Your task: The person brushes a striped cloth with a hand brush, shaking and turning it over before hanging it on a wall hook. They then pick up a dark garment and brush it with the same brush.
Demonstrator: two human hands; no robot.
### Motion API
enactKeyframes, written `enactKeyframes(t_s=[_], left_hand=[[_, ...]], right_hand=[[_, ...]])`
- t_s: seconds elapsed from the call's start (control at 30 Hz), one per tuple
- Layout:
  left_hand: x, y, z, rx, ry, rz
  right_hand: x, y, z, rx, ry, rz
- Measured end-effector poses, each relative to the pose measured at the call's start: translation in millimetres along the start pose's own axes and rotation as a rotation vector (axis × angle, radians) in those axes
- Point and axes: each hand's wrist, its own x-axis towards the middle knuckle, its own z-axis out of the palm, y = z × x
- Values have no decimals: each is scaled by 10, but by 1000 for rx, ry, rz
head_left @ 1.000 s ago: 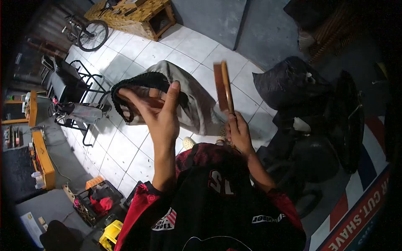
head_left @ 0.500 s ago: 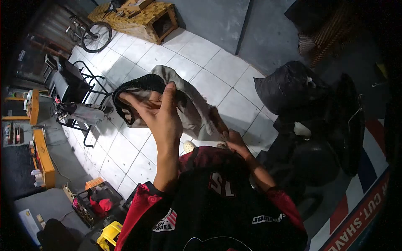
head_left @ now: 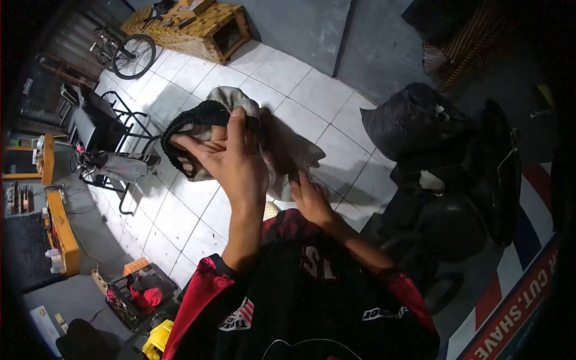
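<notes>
A light grey garment (head_left: 279, 153) with a gathered black elastic band (head_left: 207, 114) hangs in front of me above the floor. My left hand (head_left: 231, 159) holds it at the band, with some fingers inside the round opening and the thumb raised against the band's edge. Lower down and to the right, my right hand (head_left: 312, 201) is closed on the cloth, its fingertips partly hidden by the folds. A brownish, shadowed fold runs down the garment's middle, and a loose corner sticks out to the right.
White floor tiles (head_left: 300, 78) lie below. A black chair (head_left: 105, 117) and a bicycle (head_left: 133, 57) stand to the left, with a low table (head_left: 186, 30) at the back. On the right are a stuffed black bag (head_left: 414, 120) and a lettered sign (head_left: 510, 306). A crate (head_left: 141, 291) sits lower left.
My right hand has moved up and to the left along the garment, and the cloth there has swung out to the right. My left hand keeps its hold on the band.
</notes>
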Motion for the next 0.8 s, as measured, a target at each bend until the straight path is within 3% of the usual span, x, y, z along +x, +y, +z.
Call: enactKeyframes(t_s=[0.07, 0.13, 0.23, 0.3, 0.33, 0.37, 0.4, 0.43, 0.5, 0.6, 0.7, 0.73, 0.8], left_hand=[[46, 64, -39, -25, -19, 4], [70, 70, -160, -24, -16, -21], [94, 68, -274, 36, -19, -57], [102, 66, -338, 93, -77, -75], [83, 86, -267, 116, -12, -101], [78, 57, -308, 118, -55, -122], [73, 8, -375, 120, -100, -146], [65, -25, -400, 119, -149, -172], [-18, -17, -314, 174, -200, -289], [-43, -46, -246, 156, -308, -409], [-34, 99, -131, -55, -326, -519], [8, 91, -194, -126, -376, -503], [97, 16, -375, -248, -493, -409]], right_hand=[[-7, 185, -36, -120, -312, 375], [-186, 864, 138, -180, -572, 431], [-303, 1000, -26, -387, -583, 329], [-243, 887, -169, -207, -265, 485], [-188, 765, -271, -113, -106, 561], [-146, 674, -315, -16, 110, 397], [18, 198, -639, 224, 17, 545], [97, -97, -834, 323, 7, 485], [175, -432, -1043, 514, 2, 356], [239, -563, -936, 463, 80, -37], [174, -263, -594, 531, 9, 141], [143, -56, -462, 363, -13, 137], [-130, 688, -35, -4, 53, -68]])
